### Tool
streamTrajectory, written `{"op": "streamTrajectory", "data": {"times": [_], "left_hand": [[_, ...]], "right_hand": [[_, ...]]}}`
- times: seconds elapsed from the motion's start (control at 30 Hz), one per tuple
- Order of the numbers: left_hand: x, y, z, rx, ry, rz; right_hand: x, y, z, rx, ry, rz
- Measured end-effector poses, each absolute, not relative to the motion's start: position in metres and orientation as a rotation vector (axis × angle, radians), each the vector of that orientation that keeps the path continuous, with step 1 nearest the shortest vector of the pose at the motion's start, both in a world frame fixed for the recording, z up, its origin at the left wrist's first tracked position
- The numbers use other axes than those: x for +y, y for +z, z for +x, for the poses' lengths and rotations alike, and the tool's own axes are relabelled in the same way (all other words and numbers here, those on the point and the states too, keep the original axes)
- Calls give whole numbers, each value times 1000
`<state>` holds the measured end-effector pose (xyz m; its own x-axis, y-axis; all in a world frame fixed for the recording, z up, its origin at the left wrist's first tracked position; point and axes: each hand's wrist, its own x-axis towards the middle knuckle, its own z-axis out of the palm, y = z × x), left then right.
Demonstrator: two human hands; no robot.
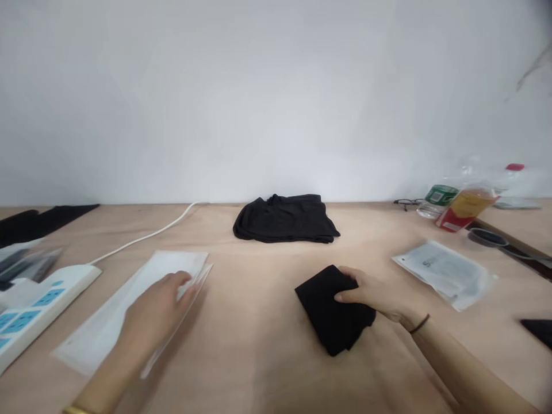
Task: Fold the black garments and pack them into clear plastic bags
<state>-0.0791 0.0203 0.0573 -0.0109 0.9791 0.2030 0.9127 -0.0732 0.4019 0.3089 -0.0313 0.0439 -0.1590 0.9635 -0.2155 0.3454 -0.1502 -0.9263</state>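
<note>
My right hand (366,293) grips a folded black cloth (330,316) by its upper right part, thumb on top, over the right middle of the table. On the left, my left hand (157,307) lies over a stack of white translucent plastic bags (112,307); its thumb and fingers are bent around the right edge of the top one, which is lifted a little. A pile of folded black cloth (287,218) sits at the back middle by the wall.
A white power strip (47,299) with a cable lies left, near black fabric (52,221). At right are a packed plastic bag (446,273), a red and yellow carton (466,210), a bottle (437,201), glasses (407,202) and a tape roll (487,237).
</note>
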Motion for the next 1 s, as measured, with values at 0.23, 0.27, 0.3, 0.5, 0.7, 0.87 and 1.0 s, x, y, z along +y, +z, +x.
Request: {"op": "streamTrajectory", "data": {"times": [0.23, 0.27, 0.3, 0.5, 0.7, 0.87, 1.0], "left_hand": [[48, 65, -107, 2064, 398, 2042], [46, 66, -95, 2045, 446, 2041], [43, 66, -81, 1983, 514, 2031], [11, 42, 44, 1217, 606, 1846], [7, 12, 88, 1126, 521, 1784], [16, 10, 77, 1172, 544, 1728], [6, 26, 75, 1209, 631, 1827]], "right_hand": [[-40, 21, 317, -1032, 1396, -1322], [-41, 21, 315, -1000, 1385, -1322], [-43, 23, 312, -961, 1378, -1310], [-51, 33, 281, -865, 1239, -1198], [-60, 8, 278, -1756, 461, -1467], [-62, 18, 278, -2503, 525, -1334], [-55, 32, 266, -2580, 424, -1438]]}}
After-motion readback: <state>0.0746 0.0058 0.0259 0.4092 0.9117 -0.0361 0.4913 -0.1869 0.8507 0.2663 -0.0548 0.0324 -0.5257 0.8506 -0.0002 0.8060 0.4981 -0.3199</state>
